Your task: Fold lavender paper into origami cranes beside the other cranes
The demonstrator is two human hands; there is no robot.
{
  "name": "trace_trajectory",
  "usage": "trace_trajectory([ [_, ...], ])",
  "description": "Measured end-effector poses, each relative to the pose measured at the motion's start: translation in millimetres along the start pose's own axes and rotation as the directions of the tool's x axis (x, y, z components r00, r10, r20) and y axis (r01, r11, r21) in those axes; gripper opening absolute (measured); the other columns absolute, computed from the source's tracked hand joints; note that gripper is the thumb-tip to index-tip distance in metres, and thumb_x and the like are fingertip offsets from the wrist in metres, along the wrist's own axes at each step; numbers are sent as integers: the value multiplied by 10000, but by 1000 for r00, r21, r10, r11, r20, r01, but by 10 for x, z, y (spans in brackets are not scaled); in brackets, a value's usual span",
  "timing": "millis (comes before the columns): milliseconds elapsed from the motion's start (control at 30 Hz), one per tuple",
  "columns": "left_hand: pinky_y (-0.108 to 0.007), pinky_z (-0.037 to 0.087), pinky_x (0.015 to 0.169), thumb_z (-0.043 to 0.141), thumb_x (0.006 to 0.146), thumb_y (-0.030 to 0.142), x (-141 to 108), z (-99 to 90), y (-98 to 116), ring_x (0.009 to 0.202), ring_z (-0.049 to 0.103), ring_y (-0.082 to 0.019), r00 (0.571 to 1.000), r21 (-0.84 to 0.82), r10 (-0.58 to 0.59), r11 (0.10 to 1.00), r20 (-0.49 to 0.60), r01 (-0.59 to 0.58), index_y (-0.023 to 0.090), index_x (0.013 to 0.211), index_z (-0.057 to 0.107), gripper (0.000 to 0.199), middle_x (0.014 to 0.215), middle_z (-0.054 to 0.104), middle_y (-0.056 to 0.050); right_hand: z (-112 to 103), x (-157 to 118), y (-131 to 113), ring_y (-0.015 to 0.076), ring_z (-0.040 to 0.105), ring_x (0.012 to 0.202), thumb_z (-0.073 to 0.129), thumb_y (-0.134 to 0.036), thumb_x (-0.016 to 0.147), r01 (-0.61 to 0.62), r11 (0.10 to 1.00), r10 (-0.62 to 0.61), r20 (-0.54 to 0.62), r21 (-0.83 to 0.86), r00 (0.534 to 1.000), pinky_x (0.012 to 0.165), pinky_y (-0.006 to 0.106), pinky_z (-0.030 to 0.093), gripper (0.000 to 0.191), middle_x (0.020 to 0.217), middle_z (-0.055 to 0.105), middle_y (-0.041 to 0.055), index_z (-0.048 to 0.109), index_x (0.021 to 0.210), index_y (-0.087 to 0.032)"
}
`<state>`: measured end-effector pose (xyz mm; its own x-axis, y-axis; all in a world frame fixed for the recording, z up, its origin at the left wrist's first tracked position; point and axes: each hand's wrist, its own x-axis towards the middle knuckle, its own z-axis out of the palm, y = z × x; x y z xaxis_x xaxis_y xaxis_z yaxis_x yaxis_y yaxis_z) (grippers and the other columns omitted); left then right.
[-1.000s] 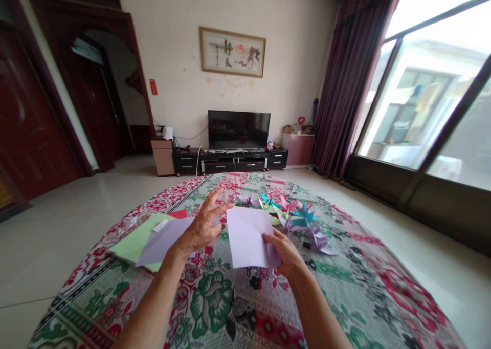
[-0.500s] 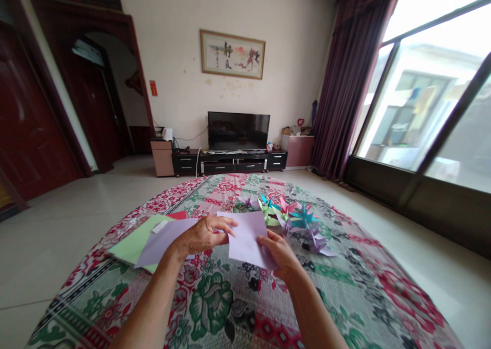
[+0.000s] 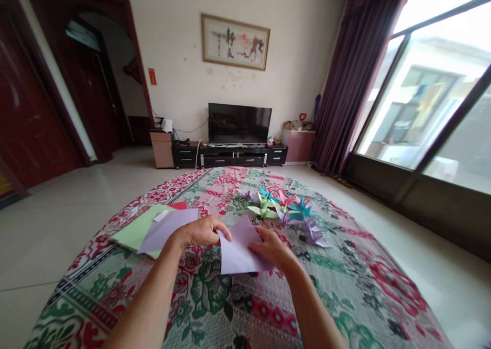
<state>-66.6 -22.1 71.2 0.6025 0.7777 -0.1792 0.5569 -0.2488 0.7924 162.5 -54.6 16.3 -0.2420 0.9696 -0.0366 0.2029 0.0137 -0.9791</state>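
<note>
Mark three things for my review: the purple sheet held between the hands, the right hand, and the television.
Held purple sheet [image 3: 238,253]: head view, middle of its face.
Right hand [image 3: 274,247]: head view, back of the hand.
Television [image 3: 240,124]: head view, dark screen.

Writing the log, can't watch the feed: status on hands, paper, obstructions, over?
Left hand pinching purple sheet at left edge. Right hand gripping its right side. Folded paper figures just beyond, loose sheets at left; nothing seen blocking.
</note>
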Motion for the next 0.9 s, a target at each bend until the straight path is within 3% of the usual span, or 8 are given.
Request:
trace_trajectory([
  [100, -180, 406, 485, 507, 583, 203, 71, 79, -122, 564, 558, -114, 993, 54, -72, 996, 93, 67, 196, 927, 708, 397, 819, 693, -5, 17, 32, 50, 133, 582, 626, 565, -155, 605, -28, 968, 16, -51, -251, 999, 510, 197, 406, 457, 791, 682, 8, 599, 1061, -162],
  [200, -177, 419, 541, 527, 583, 219, 154, 159, -186, 633, 587, -131, 997, 103, -37, 994, 75, 29, 191, 915, 714, 382, 807, 699, -4, 28, 46, 32, 181, 617, 771, 587, -143, 593, -81, 890, -22, -221, -449, 975, 636, 240, 453, 583, 909, 684, 51, 542, 1174, -165],
  [333, -190, 446, 684, 491, 599, 179, 222, 251, -142, 798, 613, -156, 996, 119, 84, 989, -10, -82, 203, 917, 719, 392, 925, 704, -10, 27, -2, -33, 220, 591, 951, 553, -177, 676, -25, 797, -244, -360, -604, 900, 839, 313, 430, 493, 1076, 635, 106, 548, 1168, -145],
  [433, -203, 447, 661, 475, 657, 229, 232, 305, -77, 769, 621, -166, 988, 162, 148, 977, -44, -139, 189, 932, 717, 369, 866, 712, -15, -1, -116, -105, 204, 576, 979, 501, -226, 755, 141, 773, -394, -294, -618, 871, 881, 311, 411, 326, 1088, 628, 85, 611, 1057, -170],
  [500, -210, 442, 626, 473, 677, 262, 231, 326, -49, 726, 623, -171, 985, 219, 160, 965, -60, -143, 185, 926, 719, 359, 804, 713, -15, -33, -215, -162, 201, 586, 943, 509, -324, 784, 187, 797, -346, -181, -574, 921, 853, 312, 426, 293, 1041, 646, 67, 633, 1014, -191],
  [600, -205, 439, 628, 500, 619, 201, 233, 341, -39, 730, 629, -169, 991, 275, 115, 957, -72, -92, 200, 913, 721, 368, 818, 715, -20, -71, -349, -226, 219, 567, 976, 603, -443, 719, 178, 827, -221, -17, -534, 975, 835, 324, 433, 482, 1120, 609, 71, 573, 1139, -207],
  [733, -193, 433, 579, 482, 550, 129, 235, 352, -43, 700, 631, -165, 997, 266, 26, 964, -74, -6, 202, 923, 714, 446, 790, 711, -30, -27, -437, -205, 224, 561, 939, 732, -428, 570, 131, 780, -116, 65, -612, 991, 797, 321, 438, 707, 1105, 590, 82, 510, 1204, -204],
  [900, -188, 379, 436, 504, 571, 210, 196, 329, -38, 530, 596, -158, 992, 186, -127, 975, 2, 124, 201, 953, 689, 424, 595, 648, -7, 85, -433, -67, 186, 564, 877, 644, -200, 648, 232, 658, -248, 85, -716, 965, 785, 277, 421, 243, 963, 609, 64, 640, 890, -177],
])
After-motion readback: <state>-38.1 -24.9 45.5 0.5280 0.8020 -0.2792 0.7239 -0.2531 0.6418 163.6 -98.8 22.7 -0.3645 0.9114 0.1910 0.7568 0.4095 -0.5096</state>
